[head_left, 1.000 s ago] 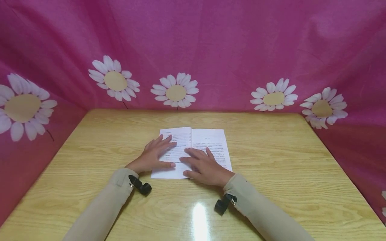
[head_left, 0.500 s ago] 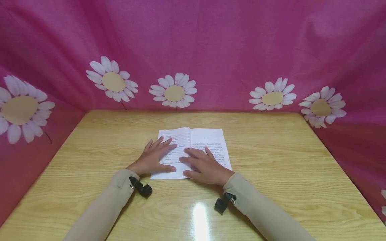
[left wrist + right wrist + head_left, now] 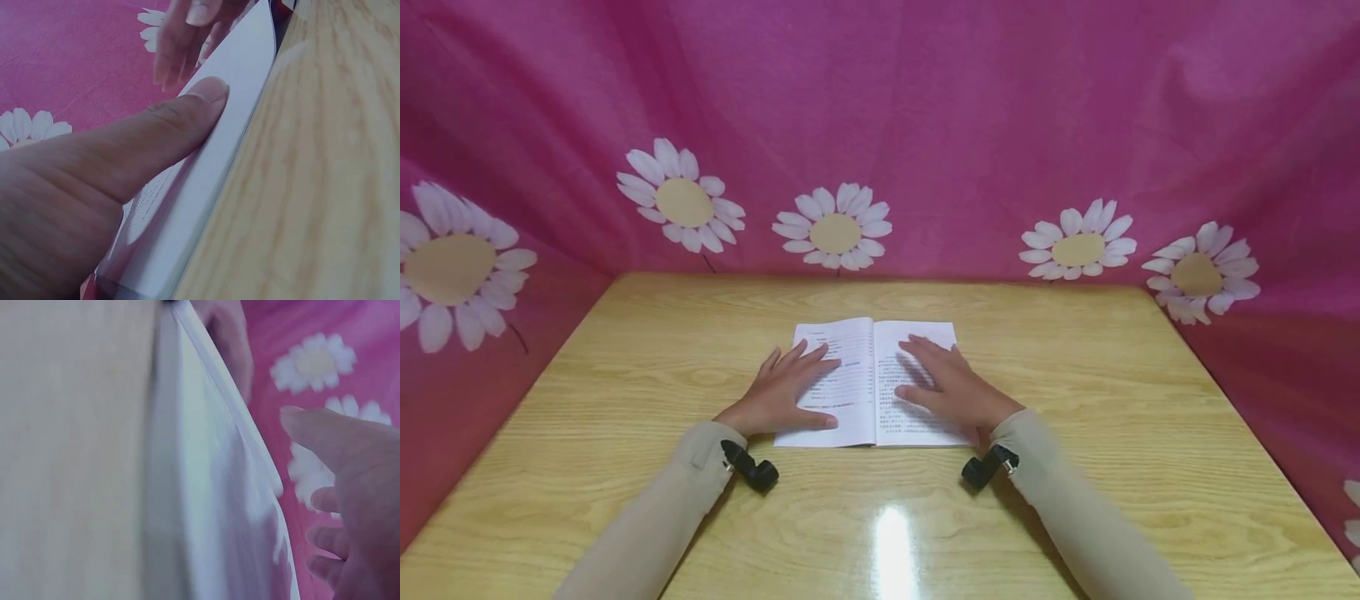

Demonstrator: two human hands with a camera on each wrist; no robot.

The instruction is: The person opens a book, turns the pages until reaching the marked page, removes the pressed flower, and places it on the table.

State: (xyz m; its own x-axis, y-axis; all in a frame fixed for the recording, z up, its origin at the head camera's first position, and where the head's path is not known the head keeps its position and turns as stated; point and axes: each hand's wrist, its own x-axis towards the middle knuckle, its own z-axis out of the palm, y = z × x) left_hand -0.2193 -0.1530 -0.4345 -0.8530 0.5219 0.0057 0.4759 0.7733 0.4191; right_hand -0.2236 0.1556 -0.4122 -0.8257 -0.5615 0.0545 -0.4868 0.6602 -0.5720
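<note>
An open book [image 3: 850, 425] with printed white pages lies on the wooden table, its spine running away from me. My left hand [image 3: 782, 396] rests on the left page, fingers spread. In the left wrist view the left thumb [image 3: 181, 119] presses on the page [image 3: 244, 69] near its front edge. Over the right page [image 3: 917, 329] is my right hand [image 3: 958, 387], fingers stretched forward and thumb apart. The right wrist view has its thumb [image 3: 325, 434] and fingertips a little away from the paper [image 3: 237, 481], with nothing held.
A wooden table [image 3: 1112, 375] extends around the book on all sides. Behind and beside it hangs a pink cloth [image 3: 955, 150] printed with large white daisies. Each wrist carries a small black camera [image 3: 752, 468]. A bright reflection shows on the table's front part.
My right hand has moved right, from the book's middle onto the right page, uncovering the center fold and lower part of that page. The left hand stays in place.
</note>
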